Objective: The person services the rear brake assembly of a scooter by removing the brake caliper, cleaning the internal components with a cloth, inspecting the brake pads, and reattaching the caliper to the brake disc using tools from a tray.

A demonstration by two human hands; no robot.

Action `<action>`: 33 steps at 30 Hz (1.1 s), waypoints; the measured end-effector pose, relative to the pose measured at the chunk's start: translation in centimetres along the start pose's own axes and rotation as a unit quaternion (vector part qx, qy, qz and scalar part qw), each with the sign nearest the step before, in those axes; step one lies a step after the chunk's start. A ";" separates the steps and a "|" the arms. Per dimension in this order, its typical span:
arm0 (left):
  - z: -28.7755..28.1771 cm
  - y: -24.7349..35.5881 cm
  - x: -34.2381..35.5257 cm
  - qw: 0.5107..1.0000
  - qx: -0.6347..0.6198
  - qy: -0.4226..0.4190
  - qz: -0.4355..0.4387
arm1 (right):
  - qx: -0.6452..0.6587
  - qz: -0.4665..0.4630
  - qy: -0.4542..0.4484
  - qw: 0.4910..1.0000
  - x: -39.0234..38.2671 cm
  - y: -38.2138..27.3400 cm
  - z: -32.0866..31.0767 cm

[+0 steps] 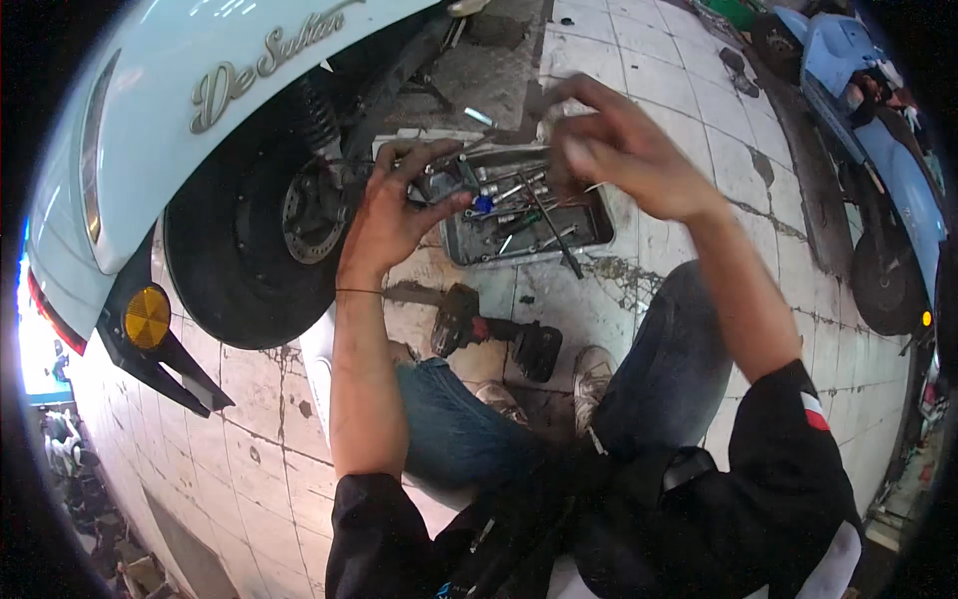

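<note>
Grimy white floor tiles (239, 449) carry a black cordless power tool (494, 330) and, beyond it, a rectangular grey metal tray (577, 216) of tools (514, 190). Left hand (401, 212) and blurred right hand (634, 158) hover apart above it; whether either grips anything, I cannot tell. Farther right stands a light-blue scooter (836, 62).

A black shirt (699, 529) tops blue jeans (664, 364) and laced shoes (593, 384).
</note>
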State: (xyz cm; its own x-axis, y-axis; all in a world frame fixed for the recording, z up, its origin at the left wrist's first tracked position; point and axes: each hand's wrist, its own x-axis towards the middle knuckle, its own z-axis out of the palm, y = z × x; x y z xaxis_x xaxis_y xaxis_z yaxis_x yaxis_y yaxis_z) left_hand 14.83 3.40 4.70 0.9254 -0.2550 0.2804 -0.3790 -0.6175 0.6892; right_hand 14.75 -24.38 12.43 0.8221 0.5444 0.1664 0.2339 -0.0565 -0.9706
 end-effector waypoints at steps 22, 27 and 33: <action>0.1 -2.1 -0.1 0.998 0.038 -0.014 0.057 | -0.054 0.255 -0.454 0.852 -16.8 -11.1 -1.1; 1.5 -1.8 0.3 0.996 0.020 0.027 0.077 | -0.126 0.159 -0.391 0.898 -16.1 -11.3 -1.8; 1.3 -2.0 0.1 0.997 0.028 0.036 0.057 | -0.146 0.139 -0.342 0.918 -15.9 -12.9 -1.9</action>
State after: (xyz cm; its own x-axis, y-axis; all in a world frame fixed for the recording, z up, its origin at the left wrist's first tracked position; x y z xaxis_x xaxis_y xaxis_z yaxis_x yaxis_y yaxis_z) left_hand 15.68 3.63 2.47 0.8733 -0.2732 0.4034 -0.4796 -0.6285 0.6124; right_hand -0.36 -33.88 22.61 0.3756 0.8674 -0.3263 0.2757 -0.4407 -0.8543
